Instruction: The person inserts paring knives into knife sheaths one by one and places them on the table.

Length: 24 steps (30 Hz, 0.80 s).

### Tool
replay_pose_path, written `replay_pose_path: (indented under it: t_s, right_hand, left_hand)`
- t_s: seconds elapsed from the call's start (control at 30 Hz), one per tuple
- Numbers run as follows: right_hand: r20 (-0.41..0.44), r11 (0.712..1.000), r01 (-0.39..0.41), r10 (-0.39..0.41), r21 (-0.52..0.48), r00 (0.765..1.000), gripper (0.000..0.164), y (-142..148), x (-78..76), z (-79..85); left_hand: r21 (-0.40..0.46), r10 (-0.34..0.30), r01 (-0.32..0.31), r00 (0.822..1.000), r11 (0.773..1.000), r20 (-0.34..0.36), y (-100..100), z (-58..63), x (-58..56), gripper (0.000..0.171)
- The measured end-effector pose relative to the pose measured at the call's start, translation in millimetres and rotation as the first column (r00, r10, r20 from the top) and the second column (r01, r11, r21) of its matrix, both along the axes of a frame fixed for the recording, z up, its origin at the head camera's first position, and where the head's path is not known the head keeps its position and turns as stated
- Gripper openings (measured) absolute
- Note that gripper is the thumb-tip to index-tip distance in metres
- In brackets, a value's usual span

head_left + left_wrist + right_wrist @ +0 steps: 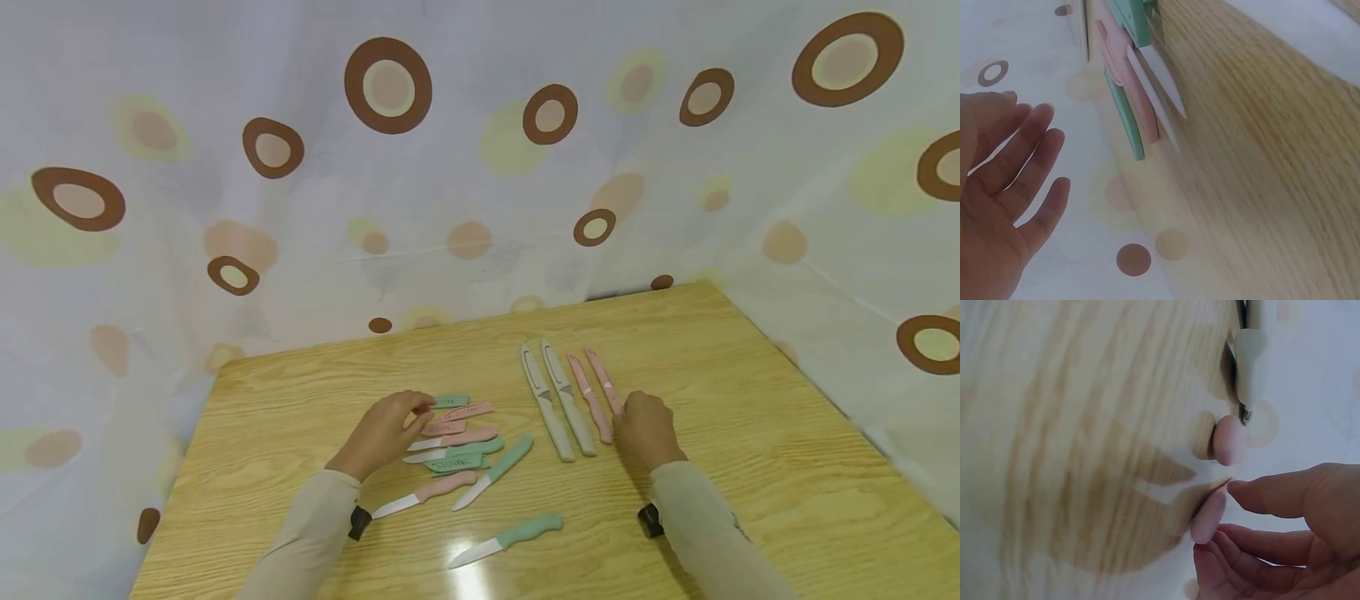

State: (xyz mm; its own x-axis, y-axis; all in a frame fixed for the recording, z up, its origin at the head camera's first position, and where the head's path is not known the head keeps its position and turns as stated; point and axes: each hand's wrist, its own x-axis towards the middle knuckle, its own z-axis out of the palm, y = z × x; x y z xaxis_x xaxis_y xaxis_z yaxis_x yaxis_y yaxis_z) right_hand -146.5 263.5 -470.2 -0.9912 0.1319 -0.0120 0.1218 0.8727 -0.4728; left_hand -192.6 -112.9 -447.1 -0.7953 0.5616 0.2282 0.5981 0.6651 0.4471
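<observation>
My right hand (pixel 648 429) pinches the handle end of the rightmost pink knife (pixel 604 380); the right wrist view shows its pink handle (pixel 1210 517) between thumb and fingers. A second pink knife (pixel 591 400) lies just left of it, then two pale grey knives (pixel 546 404), all with covered blades. My left hand (pixel 386 429) hovers with loosely bent fingers beside a green sheath (pixel 452 402) and pink sheaths (pixel 471 411). In the left wrist view, nothing is in its fingers. Below the sheaths lie a pink knife (pixel 465 437) and a green knife (pixel 474 450) with bare blades.
Another green sheath (pixel 456 464) lies among the knives. Nearer me are a bare pink knife (pixel 446 485), a slanted green knife (pixel 510 460) and a separate green knife (pixel 531 530). A patterned cloth (pixel 465 192) hangs behind the wooden table (pixel 787 467).
</observation>
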Motion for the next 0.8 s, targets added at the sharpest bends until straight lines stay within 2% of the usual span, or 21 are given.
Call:
replay_pose_path:
  t_s: [0.13,0.3,0.4,0.53,0.63,0.8]
  right_hand:
    - [-0.065,0.999,-0.028,0.03,0.029,0.997,0.02,-4,9.6,8.3]
    - [-0.188,0.997,-0.053,0.062,0.051,0.98,0.029,-14,31.6,24.3]
    - [-0.286,0.995,-0.087,0.098,0.05,0.953,0.028,-21,47.4,27.3]
    - [-0.377,0.985,-0.148,0.169,0.085,0.91,0.026,-31,67.8,22.2]
    - [-0.383,0.979,-0.174,0.201,0.106,0.902,0.025,-37,82.6,18.2]
    - [-0.318,0.979,-0.196,0.204,0.058,0.926,0.022,-45,102.3,14.4]
  left_hand:
    - [0.016,-0.004,0.005,1.0,1.0,-0.02,4,2.6,-2.8,0.017]
    - [0.006,-0.03,0.031,0.997,1.0,-0.068,10,7.2,-13.2,0.006]
    - [-0.02,-0.025,0.024,0.998,1.0,-0.06,13,8.0,-20.9,0.007]
    - [-0.101,0.002,-0.005,0.999,0.995,-0.033,15,3.4,-29.1,0.02]
    - [-0.164,0.013,-0.017,1.0,0.986,-0.028,19,-2.2,-34.8,0.029]
    - [-0.217,0.04,-0.038,0.999,0.975,0.003,25,-11.7,-43.6,0.03]
